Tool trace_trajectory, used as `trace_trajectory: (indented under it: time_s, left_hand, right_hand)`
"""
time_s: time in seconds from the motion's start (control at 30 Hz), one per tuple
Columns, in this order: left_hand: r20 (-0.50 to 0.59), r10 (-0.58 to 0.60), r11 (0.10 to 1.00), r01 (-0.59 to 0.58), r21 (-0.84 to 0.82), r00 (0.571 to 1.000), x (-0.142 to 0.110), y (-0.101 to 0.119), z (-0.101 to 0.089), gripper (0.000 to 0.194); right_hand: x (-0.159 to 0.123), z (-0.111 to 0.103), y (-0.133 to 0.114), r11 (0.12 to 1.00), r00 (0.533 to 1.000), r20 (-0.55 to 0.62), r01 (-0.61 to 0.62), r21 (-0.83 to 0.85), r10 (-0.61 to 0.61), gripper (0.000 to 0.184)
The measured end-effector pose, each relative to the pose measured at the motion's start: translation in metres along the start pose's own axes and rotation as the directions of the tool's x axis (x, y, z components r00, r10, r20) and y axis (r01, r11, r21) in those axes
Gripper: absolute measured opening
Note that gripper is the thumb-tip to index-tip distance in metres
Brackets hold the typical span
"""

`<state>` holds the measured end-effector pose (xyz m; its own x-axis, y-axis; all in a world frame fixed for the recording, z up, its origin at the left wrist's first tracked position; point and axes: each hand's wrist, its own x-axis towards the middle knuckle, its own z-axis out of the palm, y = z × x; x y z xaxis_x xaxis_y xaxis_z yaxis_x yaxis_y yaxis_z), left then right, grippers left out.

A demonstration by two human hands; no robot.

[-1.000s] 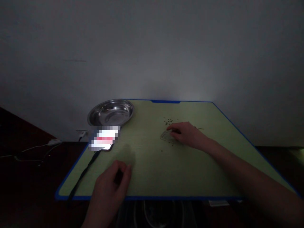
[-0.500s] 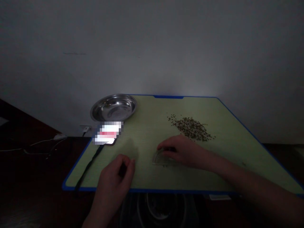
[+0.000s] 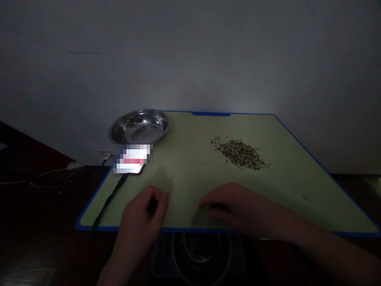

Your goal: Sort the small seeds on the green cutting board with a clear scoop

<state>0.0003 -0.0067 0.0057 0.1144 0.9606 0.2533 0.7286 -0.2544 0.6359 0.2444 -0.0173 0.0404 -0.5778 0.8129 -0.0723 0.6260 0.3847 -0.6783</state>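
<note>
My right hand (image 3: 235, 206) grips a clear, thin piece with a curved edge (image 3: 199, 217), low over the table's front edge. Its exact kind is hard to tell in the dim light, and the fingers hide part of it. Near the front left of the table, my left hand (image 3: 145, 210) is loosely curled, thumb close to the forefinger, with nothing visible in it. Beyond my right hand lies a spread of small brown seeds or grains (image 3: 241, 154). Below the front edge, between my hands, stands a dark round container (image 3: 202, 258), partly cut off by the tabletop.
A steel basin (image 3: 139, 127) stands at the table's back left. In front of it lies a phone (image 3: 132, 159) with a lit screen and a dark strap (image 3: 108, 204). The pale green table (image 3: 184, 159) has a blue rim. White cables (image 3: 56, 174) lie left of it.
My right hand has drawn the clear piece towards me, from the tabletop to its front edge. My left hand stays curled in about the same place. The view has tilted slightly.
</note>
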Motion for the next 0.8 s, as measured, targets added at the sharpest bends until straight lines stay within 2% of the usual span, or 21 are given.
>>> trace_trajectory:
  time_s: [0.23, 0.37, 0.43, 0.5, 0.57, 0.6, 0.67, 0.8]
  left_hand:
    - [-0.006, 0.003, 1.000, -0.003, 0.017, 1.000, 0.000, 0.001, -0.001, 0.027]
    - [-0.014, 0.016, 1.000, -0.015, 0.026, 1.000, 0.000, -0.002, -0.001, 0.028]
    - [-0.020, 0.032, 0.999, -0.032, 0.022, 0.999, 0.000, -0.004, 0.000, 0.028]
    - [-0.022, 0.046, 0.999, -0.045, 0.013, 0.999, 0.000, -0.005, 0.000, 0.029]
    - [-0.017, 0.052, 0.999, -0.051, 0.012, 0.999, 0.001, -0.006, 0.000, 0.029]
    - [-0.011, 0.051, 0.999, -0.050, 0.015, 0.999, 0.001, -0.007, 0.000, 0.029]
    - [-0.007, 0.042, 0.999, -0.041, 0.020, 0.999, 0.001, -0.007, 0.000, 0.029]
    - [-0.003, 0.014, 1.000, -0.014, 0.004, 1.000, 0.001, -0.007, -0.001, 0.033]
  right_hand:
    - [-0.006, 0.000, 0.002, 0.999, 0.996, -0.085, -0.005, 0.035, 0.008, 0.021]
    - [-0.014, -0.022, 0.014, 0.997, 0.971, -0.227, -0.077, 0.011, 0.077, 0.021]
    - [-0.021, -0.041, 0.027, 0.985, 0.930, -0.334, -0.172, -0.025, 0.154, 0.019]
    - [-0.029, -0.059, 0.044, 0.965, 0.862, -0.452, -0.262, -0.010, 0.229, 0.017]
    - [-0.036, -0.072, 0.061, 0.943, 0.807, -0.513, -0.332, 0.015, 0.292, 0.016]
    - [-0.038, -0.075, 0.069, 0.938, 0.798, -0.518, -0.347, 0.024, 0.308, 0.016]
    - [-0.037, -0.076, 0.078, 0.935, 0.801, -0.507, -0.354, 0.028, 0.319, 0.016]
    - [-0.019, -0.066, 0.076, 0.943, 0.857, -0.437, -0.328, -0.051, 0.274, 0.011]
